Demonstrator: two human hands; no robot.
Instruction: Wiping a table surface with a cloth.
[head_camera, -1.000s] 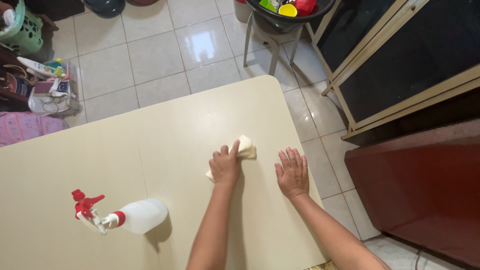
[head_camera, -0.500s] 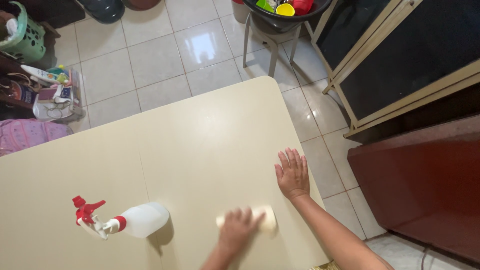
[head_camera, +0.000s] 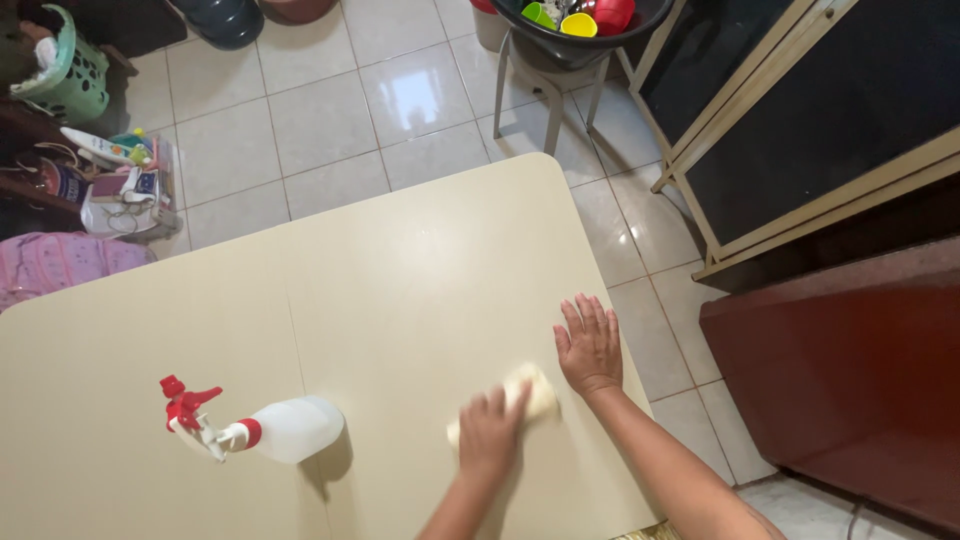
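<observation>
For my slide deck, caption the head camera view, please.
Left hand presses a pale cloth on a cream table; right hand flat beside it.

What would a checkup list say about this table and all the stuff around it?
Surface: cream table, mostly bare, slightly glossy.
Job's things: pale cloth on the table; clear spray bottle with red trigger, lying on its side.
Clutter: nothing seen on the table besides these.
Hands: left hand pressed on the cloth; right hand flat on the table, fingers spread.
Cables: nothing seen.
Surroundings: tiled floor; green basket; dark tub of coloured bowls on a stool; dark framed panels; reddish surface.
</observation>
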